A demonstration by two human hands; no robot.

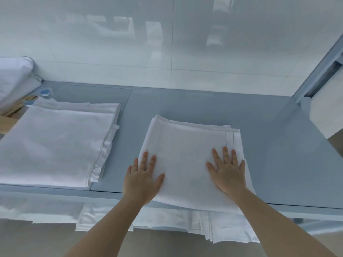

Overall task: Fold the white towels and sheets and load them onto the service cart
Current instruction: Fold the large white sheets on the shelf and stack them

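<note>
- Sheet (187, 151), folded, lies flat under both palms on the table (259, 127).
- Left hand (142, 179): fingers straight, spread, pressing its left edge.
- Right hand (229, 170): fingers straight, spread, pressing its right part.
- Stack (55, 141) lies well left of the left fingers.

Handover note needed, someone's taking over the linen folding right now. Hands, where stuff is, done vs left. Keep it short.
Left hand: flat, fingers spread, pressing the near left edge of the folded sheet.
Right hand: flat, pressing the same sheet's right side.
That sheet lies on the blue-grey table, its near edge hanging over the front.
Done: it looks folded; a larger folded stack lies apart on the left.
More white linen sits on a lower level under the table edge; how well it is folded cannot be told.
Left: no cart clearly in view; loading not yet done.
</note>
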